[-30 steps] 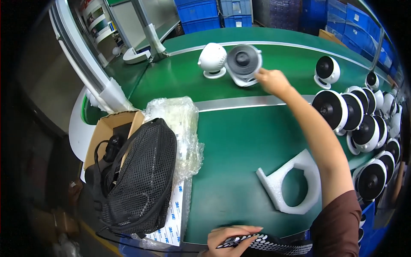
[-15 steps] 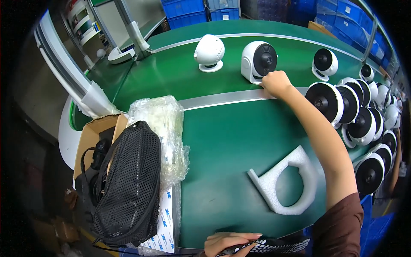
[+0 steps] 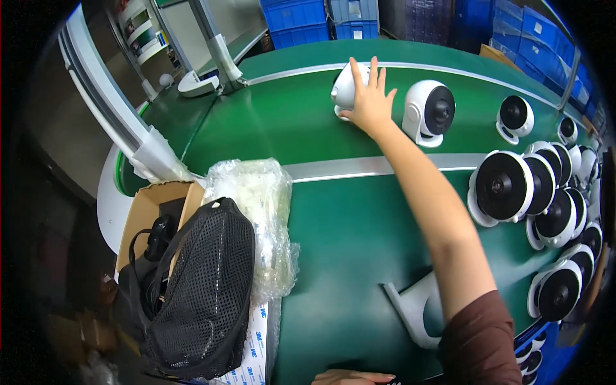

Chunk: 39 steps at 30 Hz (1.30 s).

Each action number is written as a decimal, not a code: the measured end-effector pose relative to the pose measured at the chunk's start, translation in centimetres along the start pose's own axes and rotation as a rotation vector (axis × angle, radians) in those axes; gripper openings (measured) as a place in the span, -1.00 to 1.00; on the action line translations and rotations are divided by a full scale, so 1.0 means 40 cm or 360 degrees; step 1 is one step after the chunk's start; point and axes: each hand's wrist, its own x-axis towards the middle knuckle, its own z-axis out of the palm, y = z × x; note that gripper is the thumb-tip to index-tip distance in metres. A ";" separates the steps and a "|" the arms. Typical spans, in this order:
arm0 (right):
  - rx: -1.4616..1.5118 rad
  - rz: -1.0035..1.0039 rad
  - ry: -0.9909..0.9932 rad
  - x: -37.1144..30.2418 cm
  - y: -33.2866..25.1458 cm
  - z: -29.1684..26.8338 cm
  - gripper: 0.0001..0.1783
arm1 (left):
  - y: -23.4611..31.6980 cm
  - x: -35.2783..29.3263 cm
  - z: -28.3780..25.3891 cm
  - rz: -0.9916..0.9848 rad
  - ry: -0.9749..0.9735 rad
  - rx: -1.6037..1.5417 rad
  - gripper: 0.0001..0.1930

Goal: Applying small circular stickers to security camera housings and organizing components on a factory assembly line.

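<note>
My right hand (image 3: 370, 97) reaches far across the green belt (image 3: 333, 218), fingers spread and straight, its palm resting against a white round device (image 3: 342, 88) that faces away from me. Just right of it stands a second white device with a black round face (image 3: 428, 113). A third, smaller one (image 3: 514, 119) stands further right. Only the fingers of my left hand (image 3: 353, 377) show at the bottom edge, and what they hold is hidden.
Several black-faced devices (image 3: 504, 186) crowd the belt's right side. A white foam piece (image 3: 414, 308) lies near my right elbow. At left are a black mesh bag (image 3: 199, 301), clear bubble wrap (image 3: 256, 212) and a cardboard box (image 3: 144, 212). Blue crates (image 3: 301, 16) stand behind.
My right hand left the black-faced device and moved left onto the other white device. The view came closer, and my left hand slid mostly out of the bottom edge.
</note>
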 end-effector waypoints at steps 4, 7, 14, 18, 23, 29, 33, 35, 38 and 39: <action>-0.0006 0.0039 -0.0028 0.022 0.007 0.011 0.27 | 0.012 -0.005 -0.002 -0.0152 -0.0038 0.0071 -0.77; 0.0118 0.0100 -0.0114 0.033 0.014 -0.011 0.08 | 0.007 -0.019 0.026 -0.0193 0.0307 -0.0204 -0.78; 0.0879 0.0438 -0.0490 -0.025 0.039 -0.233 0.03 | 0.035 -0.011 0.057 -0.0462 0.0442 -0.0301 -0.86; 0.1601 0.0603 -0.1238 -0.150 0.048 -0.486 -0.14 | 0.031 -0.010 0.036 -0.0558 0.0441 0.0000 -0.84; 0.1967 0.0904 -0.1505 -0.314 0.182 -0.608 -0.45 | 0.030 0.013 0.055 -0.0049 0.0397 0.0340 -0.81; 0.0869 0.0591 -0.1335 -0.480 0.151 -0.686 -0.41 | 0.034 0.054 0.108 0.0263 0.0141 0.0362 -0.83; 0.0613 0.0136 -0.1130 -0.495 0.155 -0.707 -0.37 | 0.020 0.037 0.154 -0.0147 0.0221 -0.0032 -0.84; 0.0108 0.0088 -0.1154 -0.467 0.123 -0.743 -0.41 | 0.014 0.042 0.160 -0.0059 0.0256 0.0000 -0.84; -0.0347 -0.0201 -0.0179 -0.494 0.146 -0.798 -0.64 | 0.021 0.025 0.139 0.0205 0.0301 0.0312 -0.83; -0.0061 -0.0060 -0.0140 -0.512 0.131 -0.838 -0.73 | 0.027 0.009 0.132 0.0050 0.0371 0.0101 -0.83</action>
